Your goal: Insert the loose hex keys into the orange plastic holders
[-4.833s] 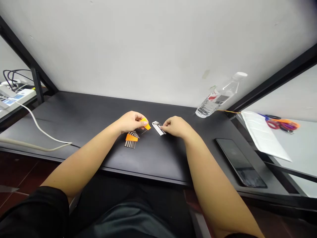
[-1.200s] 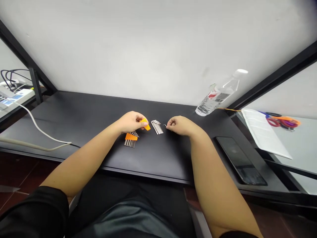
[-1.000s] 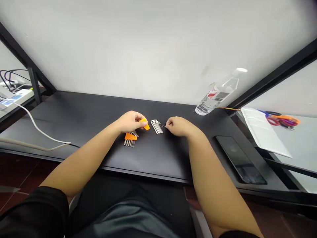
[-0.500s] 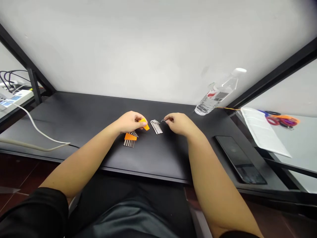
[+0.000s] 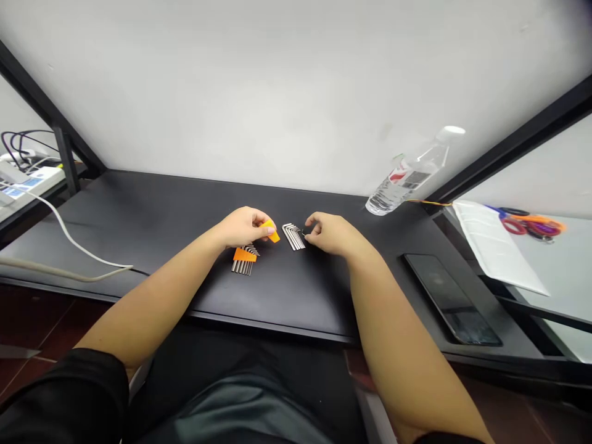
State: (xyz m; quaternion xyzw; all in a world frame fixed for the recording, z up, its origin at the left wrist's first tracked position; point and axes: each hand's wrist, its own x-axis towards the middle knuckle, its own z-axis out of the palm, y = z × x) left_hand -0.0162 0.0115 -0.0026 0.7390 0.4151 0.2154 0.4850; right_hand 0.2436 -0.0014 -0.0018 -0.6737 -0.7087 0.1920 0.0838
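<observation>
Between the thumb and fingers of my left hand (image 5: 243, 227) is a small orange hex key holder (image 5: 272, 232), held just above the table. Below that hand, a second orange holder (image 5: 244, 255) lies with several hex keys standing through it side by side. To the right, a row of loose silver hex keys (image 5: 293, 237) rests on the black table, bent ends toward the back. My right hand (image 5: 329, 233) is at the right end of this row, thumb and forefinger apart. A tiny hex key (image 5: 304, 233) shows by the thumb tip; whether they touch is unclear.
On the black table (image 5: 161, 209), a water bottle (image 5: 407, 176) stands at the back right and a dark phone (image 5: 451, 299) lies at the right. White cables (image 5: 65, 228) cross the left side. Past the right edge are a white pouch (image 5: 499, 246) and coloured loops (image 5: 531, 223).
My right thumb and forefinger have parted from their pinch on the small hex key, which is now lower, by the row. The left hand keeps its hold on the orange holder.
</observation>
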